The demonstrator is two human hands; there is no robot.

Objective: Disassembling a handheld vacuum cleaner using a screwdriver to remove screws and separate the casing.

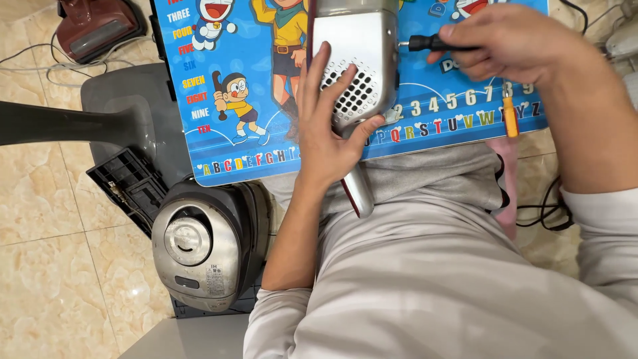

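Left hand (330,126) spread flat, steadying silver appliance (354,63); right hand (506,41) grips screwdriver (430,44).

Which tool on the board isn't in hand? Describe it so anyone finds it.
Start at the blue cartoon-printed lap board. Follow its near edge to its right end, under the right hand. There lies a small orange-handled screwdriver, loose and untouched, unlike the black-handled screwdriver that hand grips.
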